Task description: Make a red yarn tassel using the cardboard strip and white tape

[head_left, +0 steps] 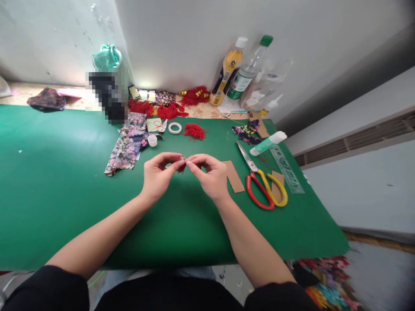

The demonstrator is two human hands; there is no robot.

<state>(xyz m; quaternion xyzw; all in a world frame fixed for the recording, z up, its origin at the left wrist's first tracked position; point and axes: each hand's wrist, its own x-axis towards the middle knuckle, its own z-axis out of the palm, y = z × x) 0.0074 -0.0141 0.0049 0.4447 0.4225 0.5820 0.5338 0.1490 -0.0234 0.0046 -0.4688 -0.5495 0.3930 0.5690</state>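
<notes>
Head view: a small red tassel [181, 167] of fine threads hangs between the two hands, just above the green mat [65, 181], near its middle. Its long axis runs from the fingertips down toward the mat, the bound top up at the fingers and the loose fringe pointing down and slightly to the left. It is too small to tell more of its knot.

The left hand [158, 175] pinches the tassel from its side with thumb and forefinger, the other fingers curled. The right hand [210, 176] pinches the top from the other side in the same way, so the fingertips of both nearly meet over it.

Just right of the right hand a flat brown cardboard strip [234, 176] lies on the mat. Further right lie scissors [262, 185] with red and yellow loop handles, their steel blades pointing away, then a clear plastic ruler [287, 169] and a white and green glue tube [267, 143]. Beyond the hands are a fluffy bundle of red thread [194, 131], a white tape roll [175, 128], a small white cap [152, 140] and a crumpled floral cloth [128, 144]. Plastic bottles [228, 73] lean against the wall at the back
</notes>
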